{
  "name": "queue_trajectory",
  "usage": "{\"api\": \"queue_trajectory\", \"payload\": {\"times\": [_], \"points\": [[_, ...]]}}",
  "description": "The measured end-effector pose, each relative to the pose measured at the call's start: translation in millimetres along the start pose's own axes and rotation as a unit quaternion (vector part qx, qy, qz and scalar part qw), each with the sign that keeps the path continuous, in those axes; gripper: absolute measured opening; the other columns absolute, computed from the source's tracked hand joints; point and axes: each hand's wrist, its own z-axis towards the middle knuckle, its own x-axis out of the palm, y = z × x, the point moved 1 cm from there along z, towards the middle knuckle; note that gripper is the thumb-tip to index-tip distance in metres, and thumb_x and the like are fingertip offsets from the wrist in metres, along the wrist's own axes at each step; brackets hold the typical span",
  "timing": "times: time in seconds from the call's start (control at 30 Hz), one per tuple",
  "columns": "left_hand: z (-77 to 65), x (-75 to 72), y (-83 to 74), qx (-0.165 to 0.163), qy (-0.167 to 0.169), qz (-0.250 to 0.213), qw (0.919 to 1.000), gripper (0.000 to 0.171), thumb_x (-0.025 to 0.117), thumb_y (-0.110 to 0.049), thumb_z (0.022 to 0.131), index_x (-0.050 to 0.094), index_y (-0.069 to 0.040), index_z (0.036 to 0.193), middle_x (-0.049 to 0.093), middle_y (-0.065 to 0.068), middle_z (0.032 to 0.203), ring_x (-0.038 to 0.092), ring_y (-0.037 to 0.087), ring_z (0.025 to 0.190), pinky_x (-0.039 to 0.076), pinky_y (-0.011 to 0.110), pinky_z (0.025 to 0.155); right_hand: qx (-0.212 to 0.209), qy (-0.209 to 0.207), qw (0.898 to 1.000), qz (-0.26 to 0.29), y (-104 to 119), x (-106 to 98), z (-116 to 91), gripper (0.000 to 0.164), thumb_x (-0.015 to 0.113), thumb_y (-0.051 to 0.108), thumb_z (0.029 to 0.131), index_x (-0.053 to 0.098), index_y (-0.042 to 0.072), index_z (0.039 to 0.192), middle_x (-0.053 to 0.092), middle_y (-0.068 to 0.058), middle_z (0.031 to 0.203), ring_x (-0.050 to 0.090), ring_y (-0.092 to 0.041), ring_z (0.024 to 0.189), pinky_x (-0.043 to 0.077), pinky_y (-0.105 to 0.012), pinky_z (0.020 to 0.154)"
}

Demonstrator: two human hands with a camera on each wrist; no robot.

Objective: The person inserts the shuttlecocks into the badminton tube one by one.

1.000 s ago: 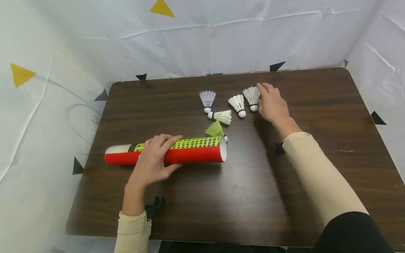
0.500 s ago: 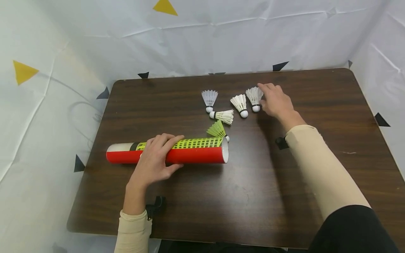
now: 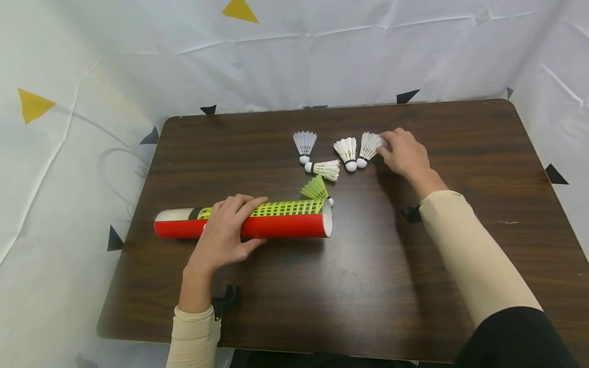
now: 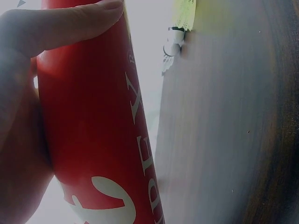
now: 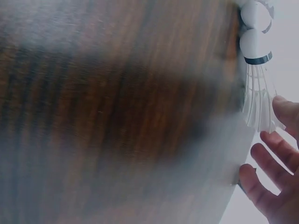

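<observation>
My left hand [image 3: 225, 230] grips a red cylindrical shuttlecock tube [image 3: 285, 226] with a yellow-and-black checked strip. The tube's round end faces right; in the left wrist view, white lettering runs along the red tube [image 4: 93, 121]. At the back, my right hand [image 3: 405, 153] pinches the feathered rim of the rightmost white shuttlecock [image 3: 368, 148]. In the right wrist view, thumb and forefinger sit either side of that shuttlecock's skirt [image 5: 257, 98], with the other fingers spread. Its cork lies against a second white shuttlecock [image 3: 346, 152].
On the brown table [image 3: 442, 255], a white shuttlecock [image 3: 304, 144] points forward and a cream one [image 3: 325, 169] lies sideways. A yellow-green shuttlecock [image 3: 315, 189] lies just behind the tube's right end. White sheeting [image 3: 294, 66] rises behind the table.
My right hand has come slightly nearer me. The rightmost shuttlecock has turned, its cork swinging left to meet its neighbour, which has shifted slightly left. The left hand and tube stay in place.
</observation>
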Motion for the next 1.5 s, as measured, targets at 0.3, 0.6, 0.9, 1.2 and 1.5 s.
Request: {"api": "queue_trajectory", "payload": {"times": [0.3, 0.6, 0.9, 1.2, 1.5], "points": [[0.4, -0.2, 0.4, -0.001, 0.001, 0.001, 1.0, 0.088, 0.09, -0.032, 0.064, 0.048, -0.026, 0.142, 0.053, 0.0, 0.124, 0.049, 0.021, 0.112, 0.038, 0.05, 0.095, -0.008, -0.055, 0.996, 0.073, -5, 3, -18, 0.033, 0.06, 0.023, 0.097, 0.065, 0.0, 0.12, 0.06, -0.017, 0.116, 0.053, -0.036, 0.106, 0.041, -0.056, 0.088], [1.5, 0.6, 0.9, 0.005, -0.004, 0.002, 1.0, 0.088, 0.09, -0.032, 0.064, 0.049, -0.024, 0.141, 0.054, 0.0, 0.124, 0.049, 0.021, 0.112, 0.038, 0.049, 0.094, 0.008, -0.125, 0.985, 0.116, -9, 1, -41, 0.028, 0.064, 0.021, 0.095, 0.071, 0.002, 0.114, 0.065, -0.017, 0.117, 0.054, -0.038, 0.11, 0.041, -0.055, 0.088], [2.1, 0.2, 0.1, -0.004, 0.004, -0.001, 1.0, 0.088, 0.09, -0.032, 0.064, 0.049, -0.023, 0.141, 0.053, 0.0, 0.124, 0.049, 0.021, 0.112, 0.037, 0.05, 0.095, 0.017, -0.177, 0.972, 0.152, 10, -5, -70, 0.028, 0.065, 0.022, 0.094, 0.073, 0.001, 0.111, 0.066, -0.021, 0.108, 0.058, -0.034, 0.086, 0.042, -0.044, 0.071], [1.0, 0.4, 1.2, -0.006, 0.003, 0.001, 1.0, 0.088, 0.091, -0.032, 0.064, 0.05, -0.022, 0.141, 0.054, 0.0, 0.124, 0.049, 0.022, 0.112, 0.037, 0.051, 0.095, -0.066, -0.23, 0.952, 0.191, 43, -9, -93, 0.016, 0.073, 0.01, 0.088, 0.077, 0.002, 0.101, 0.071, -0.013, 0.093, 0.062, -0.024, 0.07, 0.041, -0.016, 0.063], [1.4, -1.9, 1.2, -0.009, -0.001, 0.001, 1.0, 0.089, 0.091, -0.03, 0.064, 0.048, -0.024, 0.142, 0.053, 0.0, 0.124, 0.049, 0.021, 0.112, 0.038, 0.05, 0.095, -0.147, -0.261, 0.928, 0.221, 66, -15, -121, 0.012, 0.077, 0.0, 0.081, 0.077, 0.002, 0.093, 0.074, -0.007, 0.088, 0.062, -0.015, 0.08, 0.045, -0.008, 0.066]]}}
